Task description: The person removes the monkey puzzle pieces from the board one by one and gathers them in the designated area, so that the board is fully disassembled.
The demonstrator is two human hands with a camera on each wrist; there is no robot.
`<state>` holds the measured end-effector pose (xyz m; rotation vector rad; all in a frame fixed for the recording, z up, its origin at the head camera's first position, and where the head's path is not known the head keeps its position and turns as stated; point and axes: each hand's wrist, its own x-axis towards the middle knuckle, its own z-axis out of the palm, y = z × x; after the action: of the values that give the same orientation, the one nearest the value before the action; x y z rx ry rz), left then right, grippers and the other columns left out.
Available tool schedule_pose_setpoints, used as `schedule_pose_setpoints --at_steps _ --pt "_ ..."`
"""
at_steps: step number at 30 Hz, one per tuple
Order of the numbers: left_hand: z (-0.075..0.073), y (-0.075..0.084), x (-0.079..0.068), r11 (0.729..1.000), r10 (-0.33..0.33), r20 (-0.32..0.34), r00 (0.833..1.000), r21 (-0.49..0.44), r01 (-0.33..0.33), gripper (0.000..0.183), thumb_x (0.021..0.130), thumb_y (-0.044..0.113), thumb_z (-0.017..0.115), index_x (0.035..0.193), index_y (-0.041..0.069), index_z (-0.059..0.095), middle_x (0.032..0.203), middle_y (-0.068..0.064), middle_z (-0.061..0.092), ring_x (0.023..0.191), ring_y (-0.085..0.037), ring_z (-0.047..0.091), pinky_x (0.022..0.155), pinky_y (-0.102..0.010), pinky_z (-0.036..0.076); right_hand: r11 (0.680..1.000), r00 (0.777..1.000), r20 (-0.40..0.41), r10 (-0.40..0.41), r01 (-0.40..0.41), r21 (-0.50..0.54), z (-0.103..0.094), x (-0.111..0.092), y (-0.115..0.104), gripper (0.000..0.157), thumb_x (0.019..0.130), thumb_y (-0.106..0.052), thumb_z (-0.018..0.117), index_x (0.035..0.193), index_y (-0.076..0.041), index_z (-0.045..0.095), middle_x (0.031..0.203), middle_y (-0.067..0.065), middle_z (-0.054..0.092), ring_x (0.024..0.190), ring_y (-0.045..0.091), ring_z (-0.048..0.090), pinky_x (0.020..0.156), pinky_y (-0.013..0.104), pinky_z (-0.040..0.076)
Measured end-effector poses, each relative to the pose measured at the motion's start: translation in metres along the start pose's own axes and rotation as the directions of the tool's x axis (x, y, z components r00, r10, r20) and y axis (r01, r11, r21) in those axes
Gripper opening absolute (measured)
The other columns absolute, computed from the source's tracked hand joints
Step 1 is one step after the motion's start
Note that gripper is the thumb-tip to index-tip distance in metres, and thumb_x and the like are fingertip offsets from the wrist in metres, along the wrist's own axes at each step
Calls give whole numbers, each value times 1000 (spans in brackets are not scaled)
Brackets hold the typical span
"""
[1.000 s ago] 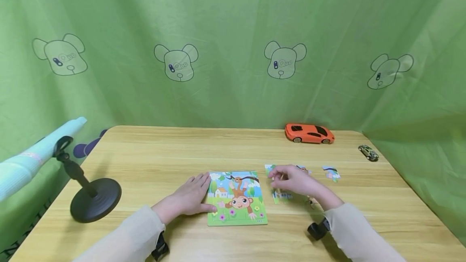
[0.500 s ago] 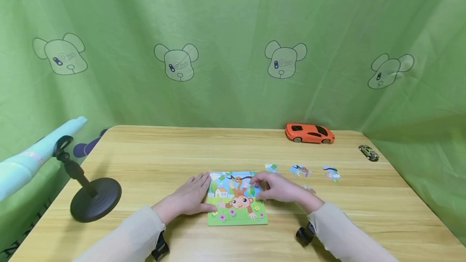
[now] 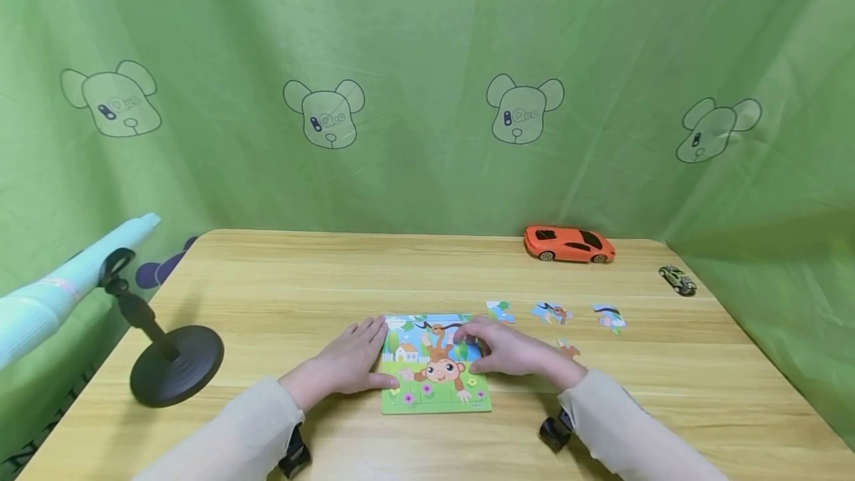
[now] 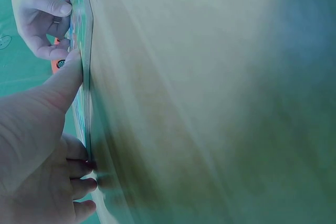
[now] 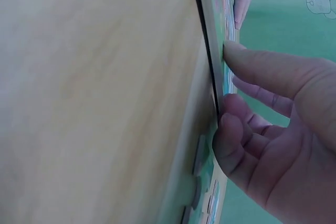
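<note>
A square monkey picture puzzle board [image 3: 437, 401] lies on the wooden table in front of me. My left hand [image 3: 354, 358] rests at its left side, the thumb on top and the straight fingers along the edge, as the left wrist view shows too. Over the right part of the board, my right hand [image 3: 504, 347] has its thumb and forefinger bent down to the surface. It pinches a puzzle piece, largely hidden by the fingers. In the right wrist view the right thumb [image 5: 257, 66] touches the board's face, with other fingers curled by its edge.
Several loose pieces lie right of the board: a leafy one [image 3: 499, 311], a branch piece [image 3: 552, 312], another [image 3: 608, 317] and a brown one [image 3: 568, 348]. Farther back are an orange-red toy car [image 3: 568, 245] and a small toy car [image 3: 677, 280]. A black stand [image 3: 175, 366] is left.
My right hand has moved left from the loose pieces onto the board's right part, and the piece under it has gone from the table. The left hand has stayed put.
</note>
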<state>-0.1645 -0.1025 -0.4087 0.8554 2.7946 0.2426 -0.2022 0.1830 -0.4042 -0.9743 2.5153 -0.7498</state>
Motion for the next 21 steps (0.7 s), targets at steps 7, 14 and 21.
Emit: schedule_pose_setpoints --at_steps 7,14,21 --pt "0 0 1 1000 2 -3 1000 4 -2 90 84 57 53 140 -9 26 147 -23 19 134 -35 19 108 -46 19 1000 1000 12 10 -9 -24 -1 1 -3 35 82 -12 71 113 -10 56 92 1 45 69 16 41 58 26 38" --pt "1 0 1 1000 2 -2 1000 12 -1 90 84 57 53 140 -8 26 147 -23 19 134 -35 19 108 -46 19 1000 1000 11 16 -16 -23 0 1 -3 35 82 -11 70 114 -8 56 90 2 44 69 15 41 58 26 38" --pt "1 -1 1 1000 2 -1 1000 15 -2 90 84 57 52 140 -8 26 147 -23 19 134 -35 19 108 -46 18 1000 1000 1 23 -23 -11 1 0 -5 35 82 -10 70 115 -9 57 93 2 42 70 18 43 58 25 39"
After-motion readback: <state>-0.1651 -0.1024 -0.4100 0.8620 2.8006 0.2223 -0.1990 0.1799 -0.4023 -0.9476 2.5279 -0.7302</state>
